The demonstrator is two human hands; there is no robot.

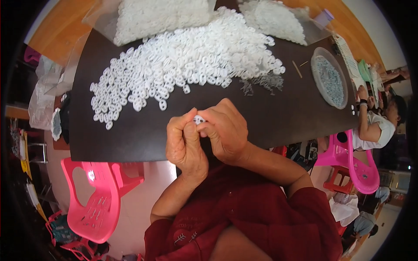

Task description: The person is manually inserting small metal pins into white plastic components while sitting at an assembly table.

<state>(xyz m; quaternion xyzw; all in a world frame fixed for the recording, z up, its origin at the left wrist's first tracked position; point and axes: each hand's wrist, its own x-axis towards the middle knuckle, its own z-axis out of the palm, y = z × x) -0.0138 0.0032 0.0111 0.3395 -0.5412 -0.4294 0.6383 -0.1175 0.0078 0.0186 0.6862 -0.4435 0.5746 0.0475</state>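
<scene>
Over the near edge of the dark table, my two hands meet at the fingertips. Between them sits a small white oval plastic piece with dark holes. My left hand pinches it from one side with thumb and finger. On the other side, my right hand is closed, its thumb and curled index finger pressed against the piece. Whether anything else is inside the right fist is hidden. Just beyond my hands spreads a big heap of similar white oval pieces, each with holes.
Small dark grey metal parts lie by the heap's right edge. Farther right are a thin stick and a round plastic tray of bluish-grey bits. Clear bags stand behind. Pink chairs flank me; another person sits at right.
</scene>
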